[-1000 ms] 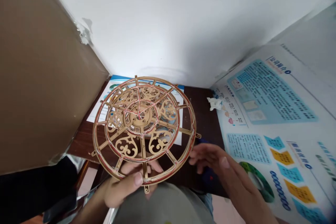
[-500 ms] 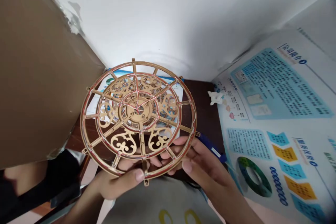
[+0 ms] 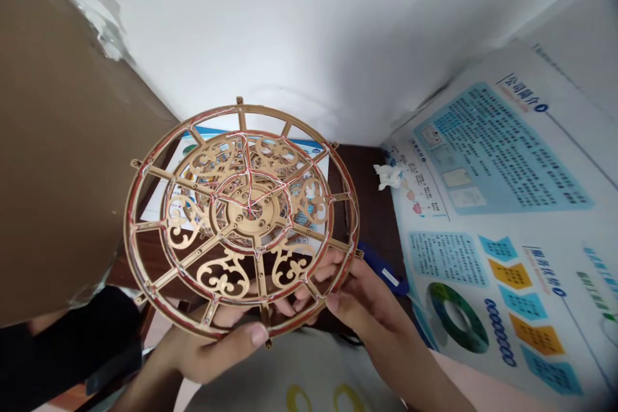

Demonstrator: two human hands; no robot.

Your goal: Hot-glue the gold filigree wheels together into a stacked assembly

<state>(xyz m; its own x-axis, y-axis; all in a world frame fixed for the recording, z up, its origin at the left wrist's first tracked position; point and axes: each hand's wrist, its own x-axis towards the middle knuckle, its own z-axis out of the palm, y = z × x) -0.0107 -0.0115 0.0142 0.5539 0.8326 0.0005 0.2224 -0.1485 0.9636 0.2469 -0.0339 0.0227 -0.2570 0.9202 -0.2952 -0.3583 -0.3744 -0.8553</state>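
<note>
A large round gold openwork frame (image 3: 261,277), with rings, spokes, scroll ornaments and a round hub, is held up tilted in front of me. Red and white wires run along its rings and meet at the hub. My left hand (image 3: 212,347) grips the lower rim, thumb on top and fingers underneath. At the lower right of the rim, my right hand (image 3: 367,299) holds on with the thumb at the edge and fingers curled beneath, partly seen through the gaps.
Behind the frame, similar gold pieces lie on a printed sheet (image 3: 159,196) on the dark table (image 3: 360,174). A blue object (image 3: 383,270) with a white label and a small white figurine (image 3: 387,176) are to the right. Printed posters (image 3: 483,238) stand right, brown cardboard (image 3: 62,161) left. Another person's dark sleeve (image 3: 82,341) shows lower left.
The round frame has tilted slightly and looks larger, its left side shifted left and nearer. Both hands keep their hold. The whole view has shifted a little.
</note>
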